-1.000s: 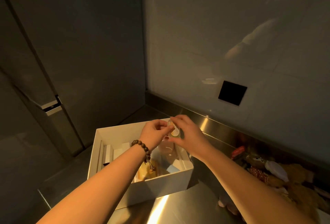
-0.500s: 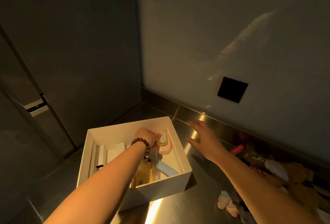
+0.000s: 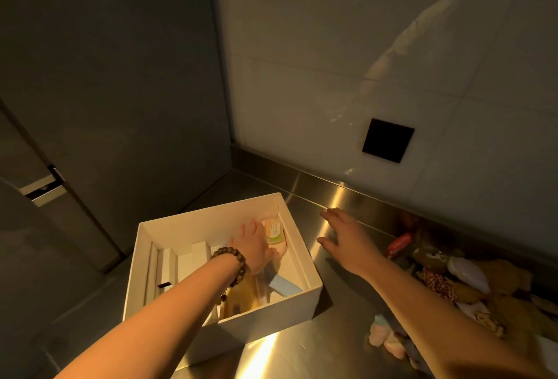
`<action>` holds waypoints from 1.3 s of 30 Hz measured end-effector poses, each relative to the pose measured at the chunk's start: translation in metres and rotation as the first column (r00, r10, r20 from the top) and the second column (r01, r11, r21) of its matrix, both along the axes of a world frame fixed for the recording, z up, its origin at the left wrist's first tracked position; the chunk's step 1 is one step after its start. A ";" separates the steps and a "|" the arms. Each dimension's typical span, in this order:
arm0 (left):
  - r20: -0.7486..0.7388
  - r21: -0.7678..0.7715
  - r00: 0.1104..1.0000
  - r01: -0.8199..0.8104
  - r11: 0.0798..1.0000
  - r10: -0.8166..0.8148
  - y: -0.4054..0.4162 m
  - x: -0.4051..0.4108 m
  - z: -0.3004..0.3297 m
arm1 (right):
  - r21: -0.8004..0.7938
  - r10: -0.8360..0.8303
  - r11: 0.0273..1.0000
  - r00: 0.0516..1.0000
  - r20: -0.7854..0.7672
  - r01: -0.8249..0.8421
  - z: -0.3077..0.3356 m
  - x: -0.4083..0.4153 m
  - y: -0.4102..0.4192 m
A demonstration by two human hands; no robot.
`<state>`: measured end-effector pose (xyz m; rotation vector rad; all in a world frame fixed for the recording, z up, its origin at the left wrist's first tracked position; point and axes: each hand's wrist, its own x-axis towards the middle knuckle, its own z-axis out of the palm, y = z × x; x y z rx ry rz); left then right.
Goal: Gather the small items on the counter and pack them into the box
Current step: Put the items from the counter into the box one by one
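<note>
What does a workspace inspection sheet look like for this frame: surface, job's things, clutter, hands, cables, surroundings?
Surface: steel counter, glare streaks.
Job's things: open white box, partly packed; small pink-and-green item in its far right corner; blue piece leaning inside.
Clutter: pile of plush toys and small items right of the box, unpacked.
Hands: left hand inside the box beside the pink-and-green item, grip hidden; right hand open above the counter, holding nothing.
Cables: nothing seen.
Surroundings: tiled wall with black square plate; dark cabinet panels on the left.
</note>
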<state>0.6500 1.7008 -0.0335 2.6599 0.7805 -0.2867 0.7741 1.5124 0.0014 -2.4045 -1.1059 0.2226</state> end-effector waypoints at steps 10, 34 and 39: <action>-0.140 0.123 0.989 0.059 0.991 -0.042 -0.021 0.002 -0.006 | -0.022 -0.007 1.000 0.999 -0.045 0.006 -0.005 -0.005 -0.005; 0.368 0.059 0.929 0.026 0.998 -0.045 -0.046 -0.008 0.049 | -0.013 -0.039 0.999 0.998 -0.040 0.038 0.012 -0.009 -0.047; 0.508 0.182 0.837 0.128 0.975 -0.205 -0.100 -0.011 0.083 | 0.030 -0.137 0.990 0.990 -0.026 0.138 0.025 -0.014 -0.110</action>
